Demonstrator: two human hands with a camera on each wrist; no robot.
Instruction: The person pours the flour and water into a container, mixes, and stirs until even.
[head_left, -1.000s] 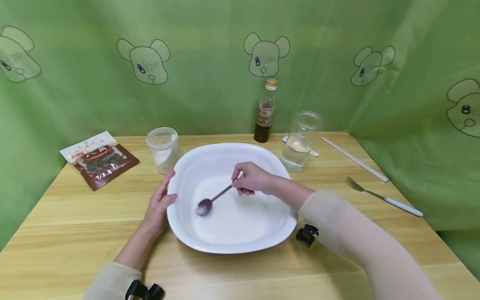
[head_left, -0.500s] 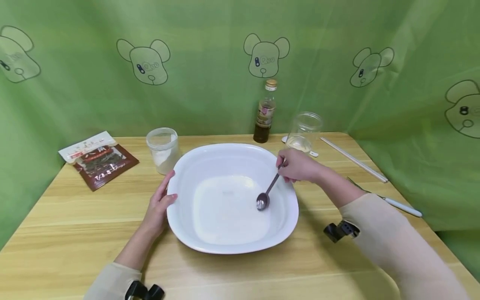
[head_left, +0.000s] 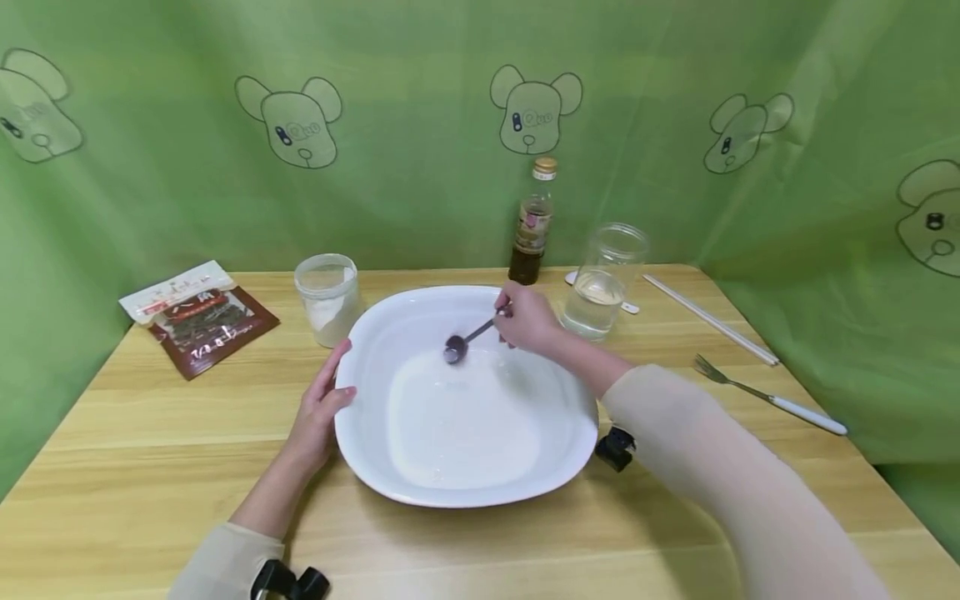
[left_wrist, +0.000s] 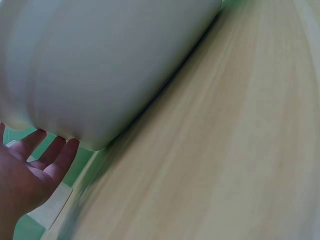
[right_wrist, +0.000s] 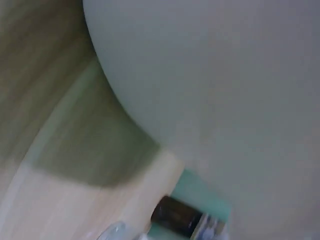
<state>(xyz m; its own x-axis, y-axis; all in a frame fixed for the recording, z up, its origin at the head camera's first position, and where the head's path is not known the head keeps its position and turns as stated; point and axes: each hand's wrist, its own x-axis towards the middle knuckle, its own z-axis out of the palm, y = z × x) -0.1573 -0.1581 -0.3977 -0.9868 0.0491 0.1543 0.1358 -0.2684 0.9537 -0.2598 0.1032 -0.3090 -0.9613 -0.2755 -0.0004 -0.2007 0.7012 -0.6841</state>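
Observation:
A large white basin (head_left: pixel 397 492) stands mid-table, with whitish, cloudy-looking liquid in it. At its left rim my left hand (head_left: pixel 318 408) holds it; in the left wrist view that hand's fingertips (left_wrist: pixel 67 145) touch the outer wall. My right hand (head_left: pixel 528 318) pinches the handle of a dark metal spoon (head_left: pixel 455 348) over the far side of the basin. The spoon's bowl is inside the basin, slightly blurred; whether it dips into the liquid I cannot tell. The right wrist view has the basin wall (right_wrist: pixel 210 100) filling most of it, and neither hand nor spoon shows there.
Behind the basin's left is a jar of white powder (head_left: pixel 330 304), beside a brown spice packet (head_left: pixel 202 321). A dark-sauce bottle (head_left: pixel 531 229) and a glass of water (head_left: pixel 596 300) stand at the back. Chopsticks (head_left: pixel 708 319) and a white-handled fork (head_left: pixel 795 407) lie to the right.
The spoon swept from the basin's left to its right side, then to the far middle, carried by my right hand. My left hand and the basin stayed put.

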